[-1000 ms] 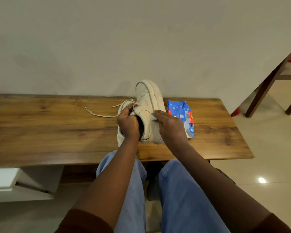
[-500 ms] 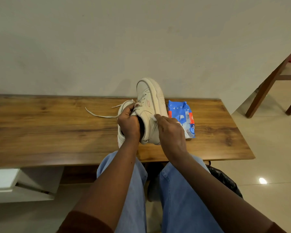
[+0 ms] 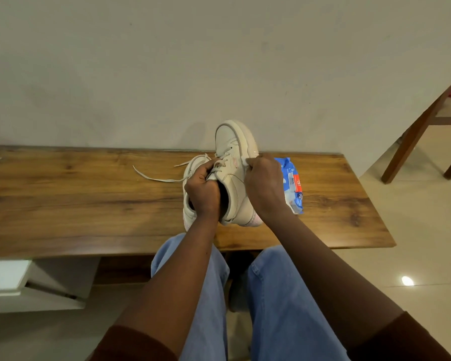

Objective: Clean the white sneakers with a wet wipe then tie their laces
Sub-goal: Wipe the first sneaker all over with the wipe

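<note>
The left hand (image 3: 202, 190) is gripping one white sneaker (image 3: 229, 149) by its collar and tilting it toe-up above the counter (image 3: 63, 199), so that its outer side is facing the right hand (image 3: 264, 187), which is pinching what seems to be a wet wipe (image 3: 246, 160) against the sole edge. The other sneaker (image 3: 188, 214) is lying on the counter beside the left hand, lace (image 3: 151, 176) trailing untied, with the pack of wipes (image 3: 292, 183) near the right hand for easy reach

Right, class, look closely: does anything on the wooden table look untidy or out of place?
Just the lace of the sneaker lying on the table: it is untied and trails left across it. The other sneaker is toe-up only because the left hand grips it; the right hand pinches a wipe against it.
</note>
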